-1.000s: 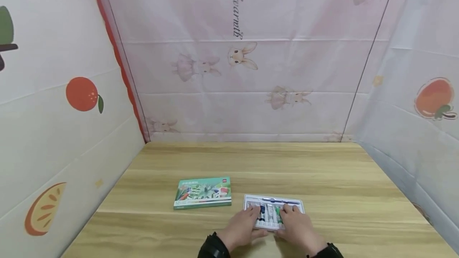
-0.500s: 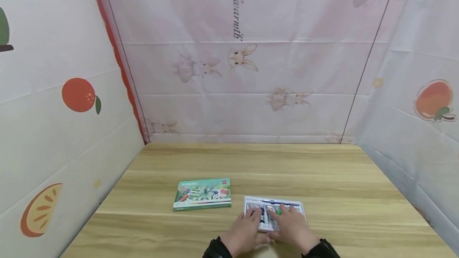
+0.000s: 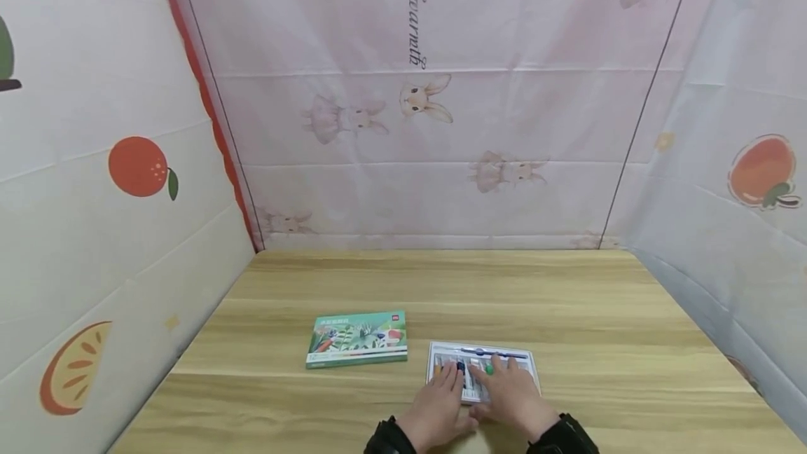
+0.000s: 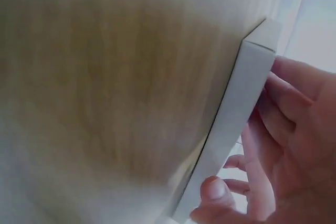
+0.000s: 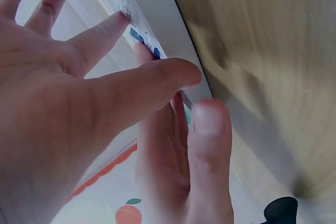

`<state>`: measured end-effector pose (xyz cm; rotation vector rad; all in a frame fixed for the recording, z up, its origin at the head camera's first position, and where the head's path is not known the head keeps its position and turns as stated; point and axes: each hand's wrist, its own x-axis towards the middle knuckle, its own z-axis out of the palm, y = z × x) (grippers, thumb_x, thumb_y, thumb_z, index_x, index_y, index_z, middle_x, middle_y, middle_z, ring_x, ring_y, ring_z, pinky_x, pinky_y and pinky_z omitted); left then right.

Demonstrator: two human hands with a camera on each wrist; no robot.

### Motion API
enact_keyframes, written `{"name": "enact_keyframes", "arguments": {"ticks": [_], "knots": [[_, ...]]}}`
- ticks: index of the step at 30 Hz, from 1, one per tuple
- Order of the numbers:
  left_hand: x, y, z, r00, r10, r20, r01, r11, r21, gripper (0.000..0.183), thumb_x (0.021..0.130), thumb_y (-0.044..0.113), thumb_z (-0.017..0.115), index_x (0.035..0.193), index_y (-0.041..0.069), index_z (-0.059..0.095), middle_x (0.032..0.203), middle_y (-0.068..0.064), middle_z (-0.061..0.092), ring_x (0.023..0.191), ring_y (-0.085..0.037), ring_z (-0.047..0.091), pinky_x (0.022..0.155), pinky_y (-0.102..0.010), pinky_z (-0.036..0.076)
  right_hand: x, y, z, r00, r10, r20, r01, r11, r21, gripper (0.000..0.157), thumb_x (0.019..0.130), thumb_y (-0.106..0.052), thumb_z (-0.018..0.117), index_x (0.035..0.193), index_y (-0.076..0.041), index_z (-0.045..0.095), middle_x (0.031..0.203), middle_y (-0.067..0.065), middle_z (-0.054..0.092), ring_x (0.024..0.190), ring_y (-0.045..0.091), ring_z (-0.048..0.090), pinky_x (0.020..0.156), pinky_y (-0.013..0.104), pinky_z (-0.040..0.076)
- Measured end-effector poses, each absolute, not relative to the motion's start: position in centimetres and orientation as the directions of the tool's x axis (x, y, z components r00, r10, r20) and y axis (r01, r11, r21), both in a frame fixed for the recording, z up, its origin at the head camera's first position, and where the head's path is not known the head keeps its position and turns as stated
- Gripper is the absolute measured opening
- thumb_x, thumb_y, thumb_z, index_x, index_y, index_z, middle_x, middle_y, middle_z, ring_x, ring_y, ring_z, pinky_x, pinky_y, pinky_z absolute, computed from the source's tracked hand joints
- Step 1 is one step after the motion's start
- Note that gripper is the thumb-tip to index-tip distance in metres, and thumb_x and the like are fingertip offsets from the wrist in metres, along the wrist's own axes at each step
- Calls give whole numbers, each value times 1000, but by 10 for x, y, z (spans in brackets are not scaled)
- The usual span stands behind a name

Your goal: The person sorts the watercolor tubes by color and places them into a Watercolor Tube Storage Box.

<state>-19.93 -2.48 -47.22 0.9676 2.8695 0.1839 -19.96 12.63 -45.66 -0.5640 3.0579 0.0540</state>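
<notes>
A shallow white box [image 3: 441, 347] lies on the table, holding a row of small paint tubes and a blue paintbrush [image 3: 498, 354] along its far side. My left hand [image 3: 440, 403] rests its extended fingers on the tubes at the left. In the left wrist view its thumb [image 4: 215, 190] touches the box's side [image 4: 236, 100]. My right hand [image 3: 513, 396] spreads its fingers over the right half, beside a green tube cap [image 3: 489, 370]. The right index finger [image 5: 105, 32] touches a tube in the right wrist view. Both hands partly cover the tubes.
A flat green illustrated box [image 3: 357, 339] lies to the left of the white box. The wooden table [image 3: 403, 286] reaches back to a pink printed curtain [image 3: 378, 195]. Pale fabric hangs on both sides.
My right hand has shifted left over the tubes. The left hand has moved slightly right, showing an orange tube at the left end. Both boxes stay in place.
</notes>
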Motion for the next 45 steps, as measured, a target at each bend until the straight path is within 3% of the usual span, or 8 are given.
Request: {"name": "enact_keyframes", "arguments": {"ticks": [6,11,15,20,25,29,40,45], "knots": [[-197,-35,-462,-725,668,-166,599,731,326,72,75,55,41,126,5,31,131,-9,23,119,-23,16,91,-36,26,-200,127,-458,-920,-389,-47,-390,921,20,65,62,-60,51,116,-24,48,113,21,42,95,46,39,67,53,39],[-193,-34,-461,-691,691,-213,642,721,260,73,73,59,36,128,13,28,133,-2,21,119,-26,12,90,-42,25,-203,126,-461,-904,-428,-13,-428,904,14,66,63,-62,48,116,-23,48,112,20,44,96,45,39,69,54,37],[-193,-29,-464,-731,650,-208,619,759,201,76,72,61,35,130,14,23,133,-2,19,120,-28,8,90,-46,22,-212,128,-465,-884,-466,35,-465,885,30,68,64,-64,45,118,-23,46,111,18,45,96,43,40,69,52,38],[-197,-24,-466,-769,613,-179,592,790,158,72,72,59,40,129,16,26,133,-2,21,119,-29,13,90,-46,22,-225,147,-459,-911,-409,50,-410,891,-195,65,69,-54,51,120,-15,43,114,20,43,97,41,40,72,54,36],[-204,-21,-464,-784,596,-172,570,802,178,70,71,56,44,128,18,30,132,-2,24,118,-30,17,90,-45,23,-224,169,-450,-953,-277,119,-301,885,-354,43,75,-28,57,107,0,52,106,22,48,93,35,47,74,48,38],[-208,-22,-463,-794,588,-156,561,807,185,67,71,54,46,126,17,33,130,-2,27,116,-31,21,89,-45,25,-217,168,-459,-918,-378,124,-395,828,-398,44,76,-26,57,109,2,49,109,22,46,98,35,43,79,47,35],[-215,-19,-456,-796,590,-136,574,807,138,59,73,50,49,123,18,39,127,-1,32,115,-29,24,87,-44,29,-216,151,-472,-883,-450,133,-470,855,-220,65,72,-50,51,119,-5,43,115,20,42,103,38,37,81,52,29],[-215,-22,-456,-794,587,-162,564,809,168,60,73,48,50,125,21,36,130,-4,28,116,-29,23,89,-41,28,-219,141,-471,-895,-430,122,-443,890,-109,64,69,-53,51,116,-10,48,115,20,42,97,45,38,69,54,37]]}}
